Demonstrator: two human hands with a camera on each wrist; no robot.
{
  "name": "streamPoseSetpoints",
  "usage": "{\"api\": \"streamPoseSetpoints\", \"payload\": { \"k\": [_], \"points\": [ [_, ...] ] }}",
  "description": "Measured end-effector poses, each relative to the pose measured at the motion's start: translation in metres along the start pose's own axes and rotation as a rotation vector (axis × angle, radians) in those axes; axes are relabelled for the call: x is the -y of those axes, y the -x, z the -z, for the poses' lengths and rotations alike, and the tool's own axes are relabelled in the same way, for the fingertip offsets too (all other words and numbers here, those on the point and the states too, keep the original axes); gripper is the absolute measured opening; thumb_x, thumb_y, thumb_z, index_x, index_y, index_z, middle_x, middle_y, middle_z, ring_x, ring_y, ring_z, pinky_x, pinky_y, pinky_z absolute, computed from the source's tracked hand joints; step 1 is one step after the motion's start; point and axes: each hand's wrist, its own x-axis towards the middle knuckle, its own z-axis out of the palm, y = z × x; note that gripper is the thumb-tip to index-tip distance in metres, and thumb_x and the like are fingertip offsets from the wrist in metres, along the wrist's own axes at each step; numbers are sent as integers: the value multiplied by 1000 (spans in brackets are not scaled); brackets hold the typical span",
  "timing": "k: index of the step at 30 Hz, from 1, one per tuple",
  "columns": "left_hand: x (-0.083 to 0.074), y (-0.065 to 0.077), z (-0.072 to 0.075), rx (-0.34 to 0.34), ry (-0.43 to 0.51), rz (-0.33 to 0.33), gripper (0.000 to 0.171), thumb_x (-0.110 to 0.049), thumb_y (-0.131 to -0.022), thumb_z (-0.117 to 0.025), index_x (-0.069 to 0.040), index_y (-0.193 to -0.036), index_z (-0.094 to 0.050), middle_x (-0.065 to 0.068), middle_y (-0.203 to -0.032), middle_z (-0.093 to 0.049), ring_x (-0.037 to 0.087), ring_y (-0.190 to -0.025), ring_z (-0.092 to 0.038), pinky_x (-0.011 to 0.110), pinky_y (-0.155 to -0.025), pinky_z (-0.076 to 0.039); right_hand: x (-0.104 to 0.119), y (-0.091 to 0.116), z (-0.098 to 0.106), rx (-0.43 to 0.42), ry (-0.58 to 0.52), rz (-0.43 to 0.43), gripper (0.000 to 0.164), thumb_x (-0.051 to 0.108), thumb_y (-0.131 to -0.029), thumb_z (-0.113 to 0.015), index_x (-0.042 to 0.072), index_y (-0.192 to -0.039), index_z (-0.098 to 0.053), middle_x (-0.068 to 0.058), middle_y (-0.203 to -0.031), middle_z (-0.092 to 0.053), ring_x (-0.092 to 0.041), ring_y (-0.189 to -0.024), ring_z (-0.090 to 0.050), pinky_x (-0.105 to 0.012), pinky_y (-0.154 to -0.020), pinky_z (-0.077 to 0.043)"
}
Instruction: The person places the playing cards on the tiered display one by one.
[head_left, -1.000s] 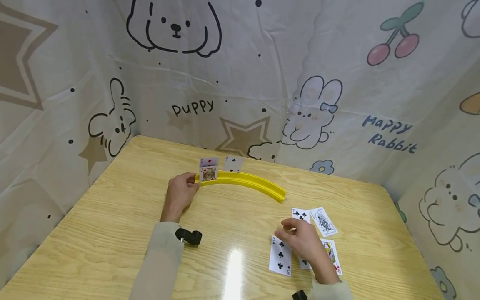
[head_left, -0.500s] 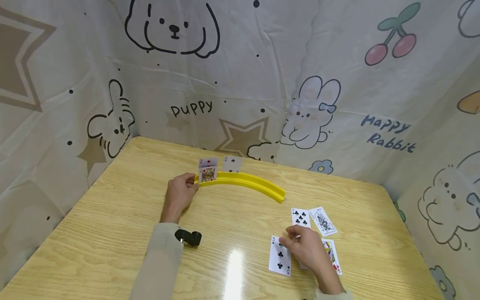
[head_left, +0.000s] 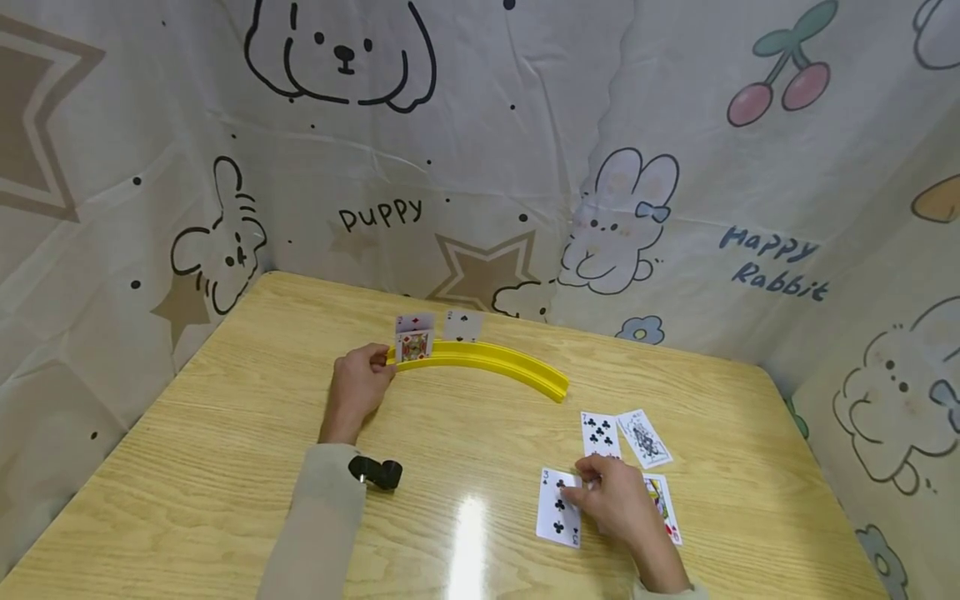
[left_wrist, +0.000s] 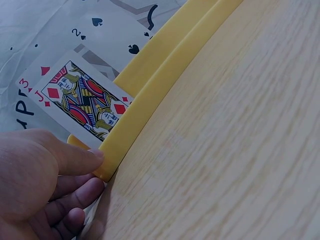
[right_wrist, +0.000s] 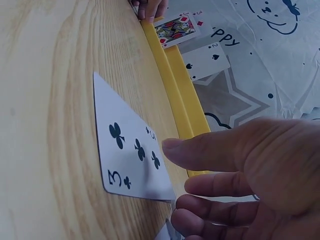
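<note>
In the left wrist view my left hand (left_wrist: 55, 175) pinches the end of a curved yellow card holder (head_left: 495, 358) between thumb and fingers. A jack of diamonds (left_wrist: 85, 102) stands in it, in front of a three of diamonds (head_left: 420, 320). Farther along stands a two of spades (head_left: 463, 326). My right hand (head_left: 618, 500) hovers over the loose cards, fingers loosely bent. Its thumb tip is right at the edge of a three of clubs (right_wrist: 132, 150), with a gap between thumb and fingers. Small red marks show beside its fingertips; what lies beneath the palm is hidden.
Beyond the right hand lie a seven of clubs (head_left: 600, 430) and a black-and-white picture card (head_left: 645, 437). A queen card (head_left: 663, 508) is partly covered by that hand. Patterned cloth (head_left: 487, 167) hangs behind the wooden table (head_left: 247, 400).
My right hand has moved slightly right and toward me, baring more of the seven of clubs. The left hand keeps its hold on the card holder. The head view has shifted a little.
</note>
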Motion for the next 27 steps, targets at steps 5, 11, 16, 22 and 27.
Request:
{"api": "streamPoseSetpoints", "payload": {
  "k": [5,11,16,22,27],
  "points": [
    [-1,-1,0,6,-4,17,35,-10,-95,-69,1,-128,-65,17,-111,-68,27,-101,-65,41,-86,-54,-1,0,-2,10,13,-13,37,24,-70,-90,5,-98,-75,1,-87,-66,-15,-77,-57,-38,-71,-50],
    [-1,-1,0,5,-6,6,36,-9,-94,-70,2,-127,-65,18,-110,-69,28,-99,-65,41,-85,-54,-2,-2,-3,50,32,-53,40,24,-70,-90,4,-102,-75,1,-89,-65,-16,-81,-58,-40,-73,-51],
    [0,-2,-1,-4,1,-4,34,-9,-94,-70,2,-126,-65,17,-109,-69,27,-98,-65,41,-85,-54,-1,-3,-4,49,45,-50,37,22,-69,-90,5,-99,-75,1,-87,-65,-16,-80,-58,-39,-71,-50],
    [0,-1,-1,-2,1,0,34,-9,-94,-70,1,-126,-66,17,-110,-69,26,-98,-65,41,-85,-54,-1,-3,-3,49,37,-48,34,22,-70,-91,7,-95,-73,1,-85,-64,-16,-78,-56,-38,-69,-49],
    [0,-1,0,-1,-4,0,35,-9,-93,-71,1,-126,-66,17,-109,-69,26,-98,-66,40,-85,-54,-1,-3,-4,40,29,-46,32,20,-69,-91,9,-90,-69,1,-81,-61,-16,-75,-54,-36,-65,-47]
  ]
}}
